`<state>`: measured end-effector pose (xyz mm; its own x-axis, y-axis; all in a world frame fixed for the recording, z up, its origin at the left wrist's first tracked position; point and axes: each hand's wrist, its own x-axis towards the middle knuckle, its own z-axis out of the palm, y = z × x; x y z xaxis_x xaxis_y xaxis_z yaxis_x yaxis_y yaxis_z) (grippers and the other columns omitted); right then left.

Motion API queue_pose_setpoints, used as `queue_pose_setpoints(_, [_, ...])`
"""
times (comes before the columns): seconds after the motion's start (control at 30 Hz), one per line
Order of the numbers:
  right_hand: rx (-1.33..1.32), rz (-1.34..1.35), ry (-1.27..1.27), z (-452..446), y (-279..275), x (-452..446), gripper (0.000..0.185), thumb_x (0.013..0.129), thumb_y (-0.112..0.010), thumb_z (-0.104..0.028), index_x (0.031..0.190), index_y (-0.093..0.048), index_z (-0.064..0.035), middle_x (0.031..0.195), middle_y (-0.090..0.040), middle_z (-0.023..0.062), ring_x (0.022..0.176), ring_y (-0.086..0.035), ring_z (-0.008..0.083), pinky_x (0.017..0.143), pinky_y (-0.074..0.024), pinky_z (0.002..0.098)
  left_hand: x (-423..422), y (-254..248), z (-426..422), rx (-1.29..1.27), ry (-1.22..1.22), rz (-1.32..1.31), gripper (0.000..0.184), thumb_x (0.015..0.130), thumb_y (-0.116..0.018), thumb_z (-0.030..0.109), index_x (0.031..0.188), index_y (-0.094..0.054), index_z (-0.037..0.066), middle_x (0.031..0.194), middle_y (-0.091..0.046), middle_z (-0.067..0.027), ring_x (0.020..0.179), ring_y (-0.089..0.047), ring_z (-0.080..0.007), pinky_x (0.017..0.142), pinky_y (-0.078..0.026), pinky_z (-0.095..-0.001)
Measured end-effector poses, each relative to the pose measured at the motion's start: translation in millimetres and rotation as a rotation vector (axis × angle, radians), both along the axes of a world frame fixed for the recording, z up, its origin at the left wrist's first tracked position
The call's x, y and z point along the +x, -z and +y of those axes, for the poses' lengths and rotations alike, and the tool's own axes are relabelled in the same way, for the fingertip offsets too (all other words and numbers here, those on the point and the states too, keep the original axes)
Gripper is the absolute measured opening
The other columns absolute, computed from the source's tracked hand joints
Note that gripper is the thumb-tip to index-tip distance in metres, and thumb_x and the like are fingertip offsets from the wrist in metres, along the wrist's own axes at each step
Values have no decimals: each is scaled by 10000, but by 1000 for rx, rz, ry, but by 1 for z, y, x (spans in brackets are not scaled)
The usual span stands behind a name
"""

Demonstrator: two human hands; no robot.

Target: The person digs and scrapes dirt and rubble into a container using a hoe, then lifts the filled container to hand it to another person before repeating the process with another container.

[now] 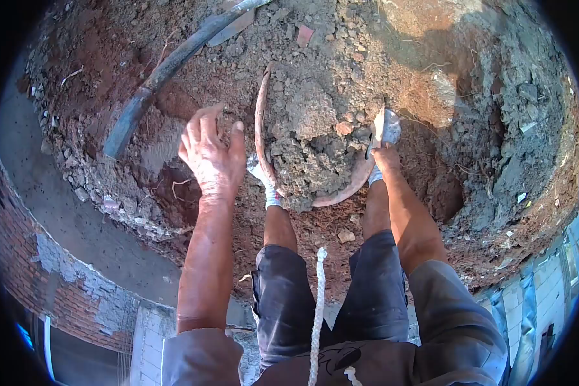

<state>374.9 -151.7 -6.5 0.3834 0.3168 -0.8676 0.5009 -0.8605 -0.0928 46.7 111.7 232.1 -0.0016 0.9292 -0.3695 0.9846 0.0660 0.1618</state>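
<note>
Between the person's feet, on rough dug-up ground, a basin (261, 122) is sitting heaped with grey-brown soil (312, 157), its worn rim curving up on left and right. Right hand (385, 159) is closing on the rim's right side, fingers bent over it, right beside the right shoe (391, 127). Left hand (211, 151) is hanging open just left of the rim, fingers spread, holding nothing. Left shoe (257, 170) is standing by the rim's left side, partly hidden.

Ground (238, 222) is running reddish brown near and left, greyer and clumpier far right, with stones and thin roots poking out. Sun is lighting a far patch right of centre; a shadow is falling across it. Dark pipe (174, 71) is lying far left, slanting; a red fragment (304, 35) is showing far, near centre. Grey concrete strip (77, 209) is curving along the left edge, brick wall (77, 302) standing nearer. Pale block wall (550, 289) is showing near right. White cord (318, 309) is dangling in front of the dark shorts (286, 309).
</note>
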Motion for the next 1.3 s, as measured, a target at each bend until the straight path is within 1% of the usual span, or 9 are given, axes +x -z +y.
queue_pose_setpoints(0.1, [-114, -59, 244, 39, -16, -14, 573, 693, -717, -309, 1130, -570, 32, 1048, -655, 255, 1089, -593, 380, 950, -462, 404, -1, 100, -57, -245, -138, -106, 521, 803, -702, 268, 1248, -519, 70, 1152, -554, -176, 1138, -490, -337, 1011, -365, -477])
queue_pose_setpoints(0.27, [-172, 106, 404, 56, -32, -8, 399, 669, -729, -194, 991, -669, 34, 988, -690, 157, 917, -640, 263, 799, -481, 342, 15, 173, -57, -344, -518, -62, 590, 812, -676, 342, 1273, -488, 25, 1243, -539, -205, 1153, -514, -379, 996, -407, -426])
queue_pose_setpoints(0.4, [-122, 253, 673, 41, -15, -1, 427, 622, -737, -173, 1014, -692, -10, 936, -693, 137, 860, -631, 235, 787, -474, 334, -16, 231, -71, -668, -685, -12, 506, 783, -708, 389, 1135, -592, 45, 1064, -660, -169, 950, -641, -308, 869, -484, -380])
queue_pose_setpoints(0.5, [-192, 185, 511, 48, -14, 0, 420, 619, -733, -166, 1004, -691, -1, 943, -690, 141, 861, -629, 243, 791, -473, 337, -47, 257, -79, -665, -753, -158, 415, 778, -716, 367, 1025, -635, 43, 894, -683, -150, 798, -654, -274, 778, -499, -363])
queue_pose_setpoints(0.67, [-109, 204, 597, 59, -47, -21, 395, 695, -679, -122, 1072, -641, -11, 883, -676, 91, 788, -619, 214, 759, -476, 325, -36, 263, -90, -593, -867, -233, 213, 881, -643, 295, 876, -608, 85, 725, -576, 6, 607, -477, -101, 556, -400, -299])
queue_pose_setpoints(0.77, [-48, 434, 771, 29, -16, -18, 373, 728, -670, -124, 1079, -626, -3, 866, -670, 84, 734, -614, 179, 653, -481, 289, -4, 220, -65, -770, -1032, -306, 239, 916, -593, 335, 896, -612, 97, 716, -569, 15, 613, -481, -100, 582, -415, -293])
queue_pose_setpoints(0.9, [33, 439, 856, 48, -61, -38, 310, 695, -679, -77, 992, -628, -4, 761, -625, 38, 622, -550, 144, 572, -436, 281, -19, 217, -94, -767, -921, -464, 343, 938, -545, 463, 887, -612, 131, 675, -552, 32, 610, -468, -103, 578, -387, -278])
queue_pose_setpoints(1.13, [229, 468, 755, 73, -187, 39, 353, 665, -707, -166, 986, -643, -36, 813, -634, 100, 777, -581, 204, 712, -451, 326, 60, 26, -29, -528, -808, -690, 260, 968, -532, 280, 869, -564, 42, 673, -558, -21, 552, -510, -104, 498, -427, -262])
queue_pose_setpoints(1.3, [478, 354, 715, 129, -374, 162, 351, 706, -673, -180, 1015, -638, -18, 801, -634, 88, 751, -591, 193, 684, -463, 332, 201, -165, 58, -522, -565, -677, 292, 922, -613, 336, 869, -576, 51, 660, -551, -13, 549, -505, -99, 518, -441, -253])
